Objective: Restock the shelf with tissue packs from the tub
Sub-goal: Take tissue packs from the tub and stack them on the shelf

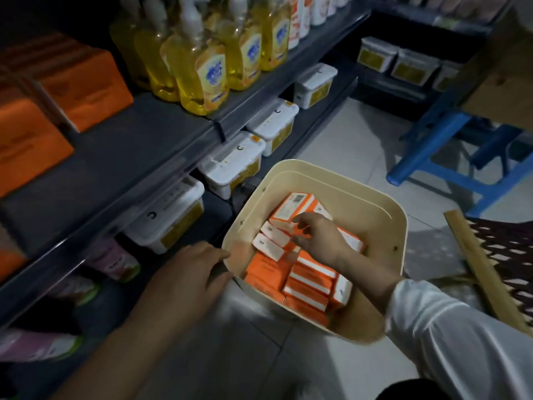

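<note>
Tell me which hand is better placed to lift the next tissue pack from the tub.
Right. The right hand is inside the tub, its fingers pinching the end of a tissue pack. The left hand lies outside, touching the tub's near rim, probably better suited to steadying it.

smooth matt plastic tub (372, 197), glossy plastic bottles (202, 73), dull metal shelf (138, 145), glossy tiled floor (360, 157).

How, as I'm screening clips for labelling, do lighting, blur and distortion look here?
Head view: dim overall, corners darkest; the tub and its tissue packs are lit best. Head view: left hand and white containers look motion-blurred, right hand sharper. Head view: the wide-angle lens bows the shelf edge.
</note>
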The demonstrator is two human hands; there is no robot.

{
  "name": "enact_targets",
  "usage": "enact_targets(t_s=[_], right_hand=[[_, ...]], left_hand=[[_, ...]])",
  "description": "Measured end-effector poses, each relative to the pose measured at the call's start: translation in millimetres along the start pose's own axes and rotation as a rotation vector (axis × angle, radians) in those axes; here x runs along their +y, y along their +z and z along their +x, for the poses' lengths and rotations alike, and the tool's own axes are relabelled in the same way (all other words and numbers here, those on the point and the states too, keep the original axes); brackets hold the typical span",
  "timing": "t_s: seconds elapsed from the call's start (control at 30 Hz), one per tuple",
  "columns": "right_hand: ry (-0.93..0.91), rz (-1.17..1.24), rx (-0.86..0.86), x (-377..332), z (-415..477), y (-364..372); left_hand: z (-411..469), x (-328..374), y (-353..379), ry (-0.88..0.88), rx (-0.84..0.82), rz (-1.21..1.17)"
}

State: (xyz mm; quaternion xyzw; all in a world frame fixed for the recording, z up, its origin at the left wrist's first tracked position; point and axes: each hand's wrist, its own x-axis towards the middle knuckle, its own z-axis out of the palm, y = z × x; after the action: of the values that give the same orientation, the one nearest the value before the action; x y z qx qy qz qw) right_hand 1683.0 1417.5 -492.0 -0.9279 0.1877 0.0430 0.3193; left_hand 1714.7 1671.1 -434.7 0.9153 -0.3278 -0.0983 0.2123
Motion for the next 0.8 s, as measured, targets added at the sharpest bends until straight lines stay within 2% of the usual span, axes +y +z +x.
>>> enact_targets(t_s=[0.17,0.3,0.37,0.43,0.5,0.57,0.67,0.8], right_hand=[[0.117,-0.013,0.114,36,29,-1],[0.184,-0.09,0.085,51,58,10],[0.354,0.076,0.117,54,77,25],[0.607,0.392,0.176,55,96,42],[0.714,0.611,0.151,63,112,62],[0.723,0.673,0.152,61,116,74],[0.696,0.565,0.195,57,116,80],[0.514,0.57,0.233,40,95,65]], left_hand=[[8,-17,14,-0.087,0.031,-0.083],[14,-34,21,-0.194,0.072,-0.135],[20,-38,24,-0.225,0.074,-0.161],[25,-40,28,-0.249,0.078,-0.192],[28,-39,30,-0.248,0.083,-0.211],[30,-36,31,-0.243,0.077,-0.223],[34,-33,29,-0.256,0.074,-0.26],[41,-24,29,-0.261,0.108,-0.394]])
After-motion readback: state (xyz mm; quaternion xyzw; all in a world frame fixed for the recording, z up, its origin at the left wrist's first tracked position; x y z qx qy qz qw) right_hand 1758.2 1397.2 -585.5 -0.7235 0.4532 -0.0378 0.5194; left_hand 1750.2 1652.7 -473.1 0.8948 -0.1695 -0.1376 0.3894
